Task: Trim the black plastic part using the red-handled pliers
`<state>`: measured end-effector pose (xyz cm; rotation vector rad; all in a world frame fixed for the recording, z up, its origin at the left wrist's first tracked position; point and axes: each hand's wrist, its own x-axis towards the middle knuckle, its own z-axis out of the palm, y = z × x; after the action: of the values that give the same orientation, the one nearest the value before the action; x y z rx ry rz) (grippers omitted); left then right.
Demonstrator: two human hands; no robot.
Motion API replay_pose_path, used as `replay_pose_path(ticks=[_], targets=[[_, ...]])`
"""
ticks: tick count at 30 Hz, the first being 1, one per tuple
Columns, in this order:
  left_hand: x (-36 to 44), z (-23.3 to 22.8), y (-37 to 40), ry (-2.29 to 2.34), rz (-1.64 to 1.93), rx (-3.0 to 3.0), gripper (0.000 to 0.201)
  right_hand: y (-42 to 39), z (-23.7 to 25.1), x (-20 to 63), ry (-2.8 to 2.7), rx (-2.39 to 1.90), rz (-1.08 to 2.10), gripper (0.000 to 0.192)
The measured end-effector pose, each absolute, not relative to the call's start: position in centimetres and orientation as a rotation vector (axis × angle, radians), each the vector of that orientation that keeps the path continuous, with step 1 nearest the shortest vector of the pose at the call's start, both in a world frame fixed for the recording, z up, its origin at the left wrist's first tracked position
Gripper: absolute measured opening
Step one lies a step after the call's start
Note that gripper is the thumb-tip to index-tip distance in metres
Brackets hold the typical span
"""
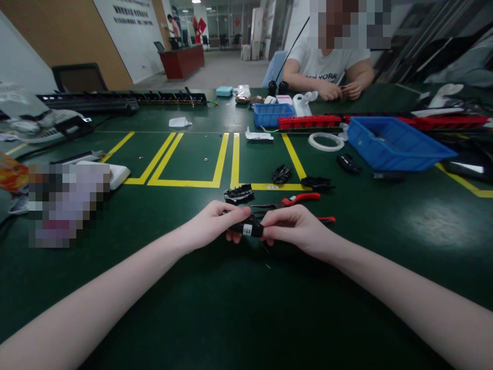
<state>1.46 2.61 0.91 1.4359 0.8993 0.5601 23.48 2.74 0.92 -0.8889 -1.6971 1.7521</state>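
Note:
Between my two hands is a small black plastic part point(252, 227) with a white printed label. My left hand point(217, 221) is closed on its left end, the thumb lying on top. The fingertips of my right hand point(290, 228) pinch its right end. Just behind it, pliers with red handles point(302, 198) lie on the table, partly hidden by my right hand. A black plastic piece point(239, 193) with a light lower edge rests behind my left hand. Farther back lie two more black pieces, one crumpled-looking point(282, 174) and one flat point(318, 183).
The green table point(173, 308) carries yellow tape outlines point(185, 183). A blue bin point(400, 146), a smaller blue bin point(272, 114), red strips point(310, 122) and a white tape roll point(326, 142) stand beyond. A white box point(118, 176) lies left. Across the table sits a person point(327, 72).

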Motion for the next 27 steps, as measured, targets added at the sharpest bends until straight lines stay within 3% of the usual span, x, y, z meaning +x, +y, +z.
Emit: replay_pose_path(ticks=[21,24,27], targets=[[2.14,1.24,2.23,0.999,0.537,1.037,0.047,2.5,0.88,22.85,-1.439,-1.07,1.955,0.019],[2.04,1.23,2.34,1.01,0.565,1.0,0.046,2.23,1.05,22.75,-1.638,-1.091,1.774,0.015],[1.84,0.97,2.57,0.989,0.631,0.92,0.043,1.86,1.12,22.84,-1.949,-1.097,1.346,0.014]])
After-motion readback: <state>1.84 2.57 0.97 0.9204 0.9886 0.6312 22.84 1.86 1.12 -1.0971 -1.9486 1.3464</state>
